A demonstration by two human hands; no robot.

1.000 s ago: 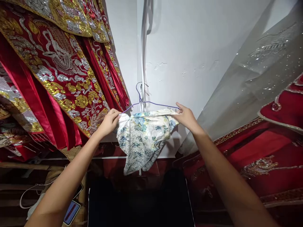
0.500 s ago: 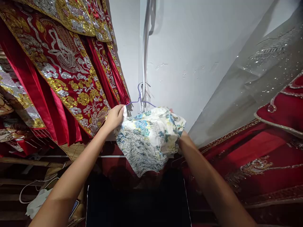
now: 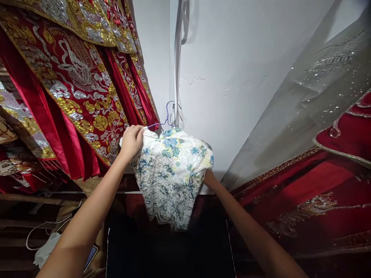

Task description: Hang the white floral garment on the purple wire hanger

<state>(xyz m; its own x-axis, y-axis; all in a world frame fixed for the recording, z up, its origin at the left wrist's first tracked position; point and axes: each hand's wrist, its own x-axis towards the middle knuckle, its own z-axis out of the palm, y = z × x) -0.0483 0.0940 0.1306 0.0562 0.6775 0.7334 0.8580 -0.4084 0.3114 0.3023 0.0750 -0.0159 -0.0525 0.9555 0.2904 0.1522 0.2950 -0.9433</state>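
A white short-sleeved blouse point(image 3: 174, 166) with blue, green and yellow flowers hangs from a thin purple hanger point(image 3: 167, 120), whose hook is up against a vertical strip on the wall. My left hand point(image 3: 132, 142) is closed on the blouse's left shoulder, by that end of the hanger. On the other side, my right forearm point(image 3: 232, 202) goes up under the right sleeve. The cloth covers my right hand, so its fingers do not show. Most of the hanger's right arm is hidden inside the blouse.
Red robes point(image 3: 84, 85) with gold and silver embroidery hang at left. To the right are a red beaded garment point(image 3: 310, 189) and a sheer glittery cover point(image 3: 290, 127). A white wall point(image 3: 226, 58) stands behind. A phone point(image 3: 92, 256) and white cable point(image 3: 36, 231) lie at lower left.
The blouse has dropped open and hangs longer, its shoulder now over the hanger's right side. Both hands have moved left; the right one has gone under the sleeve.
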